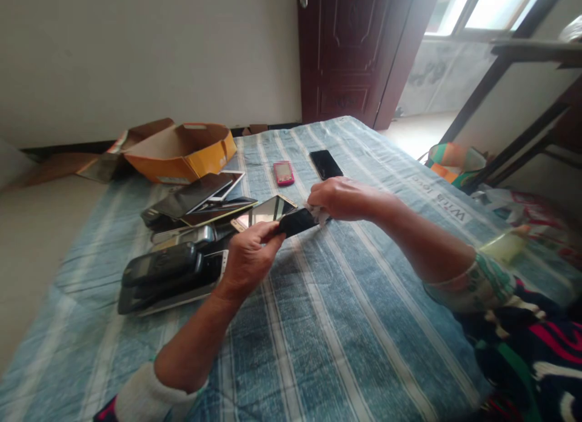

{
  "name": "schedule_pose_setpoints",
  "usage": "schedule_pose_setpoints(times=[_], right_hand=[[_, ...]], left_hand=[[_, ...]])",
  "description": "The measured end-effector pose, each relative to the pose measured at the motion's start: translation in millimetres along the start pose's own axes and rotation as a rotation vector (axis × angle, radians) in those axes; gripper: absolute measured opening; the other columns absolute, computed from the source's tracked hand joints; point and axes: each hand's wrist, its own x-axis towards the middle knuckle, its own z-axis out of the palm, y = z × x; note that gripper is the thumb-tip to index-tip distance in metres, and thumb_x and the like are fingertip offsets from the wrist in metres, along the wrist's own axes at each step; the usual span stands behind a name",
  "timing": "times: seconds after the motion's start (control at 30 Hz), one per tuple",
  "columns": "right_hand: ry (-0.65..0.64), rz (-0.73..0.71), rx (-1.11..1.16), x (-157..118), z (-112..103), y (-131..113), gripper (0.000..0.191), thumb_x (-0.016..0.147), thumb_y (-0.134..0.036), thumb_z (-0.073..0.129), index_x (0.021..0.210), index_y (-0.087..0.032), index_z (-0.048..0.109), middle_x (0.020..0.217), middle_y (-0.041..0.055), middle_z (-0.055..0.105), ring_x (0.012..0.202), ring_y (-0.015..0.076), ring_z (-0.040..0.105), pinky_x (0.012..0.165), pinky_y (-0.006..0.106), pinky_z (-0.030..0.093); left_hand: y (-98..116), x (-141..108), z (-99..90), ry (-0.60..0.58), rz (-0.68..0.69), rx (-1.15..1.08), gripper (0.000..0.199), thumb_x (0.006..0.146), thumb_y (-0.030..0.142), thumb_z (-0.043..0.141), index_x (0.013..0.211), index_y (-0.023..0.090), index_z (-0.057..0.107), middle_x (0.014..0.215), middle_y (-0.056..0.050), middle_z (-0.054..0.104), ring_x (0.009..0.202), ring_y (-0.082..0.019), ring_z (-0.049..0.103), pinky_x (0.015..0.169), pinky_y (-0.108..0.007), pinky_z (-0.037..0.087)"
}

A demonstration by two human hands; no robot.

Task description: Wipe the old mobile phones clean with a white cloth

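My left hand (253, 252) grips one end of a dark mobile phone (299, 222) between thumb and fingers, above the cloth. My right hand (339, 197) is closed on a crumpled whitish tissue or cloth (319, 214), which touches the phone's far end. Just behind the held phone lies a gold-framed smartphone (268, 211) with a reflective screen. Beyond the hands are a small pink phone (284, 173) and a black smartphone (325, 164). Left of my left hand, several more phones (159, 267) are piled up, partly overlapping.
A blue striped cloth (291, 337) covers the table. An open orange cardboard box (182, 152) stands at the back left. Plastic bags (509, 204) lie at the right, near a dark-framed rack (513, 100). A dark red door (345, 52) is beyond the table.
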Motion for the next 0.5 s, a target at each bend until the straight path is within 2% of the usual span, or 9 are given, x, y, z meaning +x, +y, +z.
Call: schedule_pose_setpoints(times=[0.13, 0.3, 0.4, 0.5], right_hand=[[-0.1, -0.009, -0.128, 8.8, -0.7, -10.2, 0.024, 0.075, 0.004, 0.051, 0.08, -0.014, 0.066, 0.081, 0.0075, 0.065, 0.067, 0.0137, 0.055, 0.057, 0.027, 0.028], [-0.145, -0.037, -0.143, 15.6, 5.2, -14.1, 0.023, 0.08, 0.002, 0.049, 0.086, -0.012, 0.067, 0.087, 0.0097, 0.066, 0.073, 0.0144, 0.056, 0.06, 0.027, 0.03], [-0.122, 0.001, -0.113, 12.1, 7.1, -17.9, 0.023, 0.081, 0.002, 0.048, 0.086, -0.011, 0.067, 0.088, 0.0096, 0.065, 0.075, 0.015, 0.055, 0.06, 0.027, 0.029], [-0.047, 0.066, -0.074, 5.5, 12.1, -26.2, 0.021, 0.083, -0.001, 0.048, 0.084, -0.012, 0.066, 0.087, 0.0081, 0.063, 0.074, 0.0148, 0.053, 0.058, 0.027, 0.029]], left_hand=[[-2.7, -5.2, 0.4, -0.007, 0.017, 0.099, 0.02, 0.08, 0.027, 0.057, 0.089, 0.019, 0.072, 0.088, -0.005, 0.074, 0.08, -0.02, 0.068, 0.076, -0.029, 0.051], [-7.2, -10.6, 1.0, -0.044, -0.009, 0.114, 0.023, 0.082, 0.03, 0.054, 0.089, 0.016, 0.071, 0.086, -0.005, 0.073, 0.077, -0.02, 0.067, 0.073, -0.028, 0.049], [-11.0, -11.6, 2.6, -0.036, -0.011, 0.123, 0.024, 0.084, 0.031, 0.053, 0.086, 0.015, 0.071, 0.08, -0.005, 0.071, 0.073, -0.019, 0.066, 0.07, -0.028, 0.048], [-14.3, -11.2, 4.6, -0.018, 0.01, 0.121, 0.024, 0.085, 0.032, 0.052, 0.084, 0.016, 0.07, 0.079, -0.005, 0.07, 0.072, -0.019, 0.065, 0.069, -0.028, 0.047]])
